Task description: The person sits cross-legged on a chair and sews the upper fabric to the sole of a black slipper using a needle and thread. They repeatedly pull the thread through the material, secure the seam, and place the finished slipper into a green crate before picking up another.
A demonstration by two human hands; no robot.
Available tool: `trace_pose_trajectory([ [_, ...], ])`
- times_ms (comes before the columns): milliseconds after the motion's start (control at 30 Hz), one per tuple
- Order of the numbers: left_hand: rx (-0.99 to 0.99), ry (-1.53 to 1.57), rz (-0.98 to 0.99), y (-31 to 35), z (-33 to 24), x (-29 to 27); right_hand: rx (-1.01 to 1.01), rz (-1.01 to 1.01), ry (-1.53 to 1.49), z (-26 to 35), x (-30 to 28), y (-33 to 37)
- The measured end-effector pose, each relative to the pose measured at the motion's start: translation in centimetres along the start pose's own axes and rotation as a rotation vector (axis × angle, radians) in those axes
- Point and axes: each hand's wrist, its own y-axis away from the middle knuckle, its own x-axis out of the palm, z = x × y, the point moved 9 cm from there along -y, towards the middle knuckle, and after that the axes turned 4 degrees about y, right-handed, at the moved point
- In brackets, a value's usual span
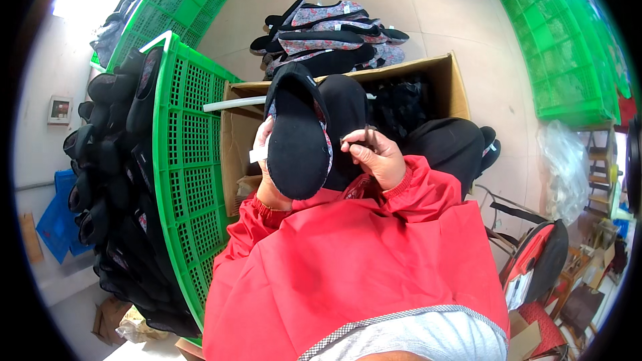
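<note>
A black slipper [299,140] with a floral-patterned lining is gripped in my left hand [270,189], its flat black insole facing up toward me. A small white tag [258,154] sticks out at its left edge, beside my fingers. My right hand [380,162], just right of the slipper and apart from it, has its fingers closed round a small dark tool [370,134]. Most of that tool is hidden, so its kind is unclear. Both hands are above my lap, in front of the red garment [361,247] I wear.
A cardboard box [460,87] with dark contents stands beyond my knees. Behind it lies a pile of floral-lined slippers [321,40]. At left, a green crate [194,180] holds many black slippers [127,180]. More green crates [562,47] and a plastic bag [563,167] are at right.
</note>
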Motion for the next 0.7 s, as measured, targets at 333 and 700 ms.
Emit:
trace_pose_trajectory([
  [333,-0.010,-0.052,-0.180,0.4,1.3,1.2,-0.251,0.038,0.512,2.5,2.4,0.0],
  [700,0.074,-0.047,-0.152,-0.1,0.8,1.4,-0.072,-0.178,0.155,-0.6,-2.1,0.4],
])
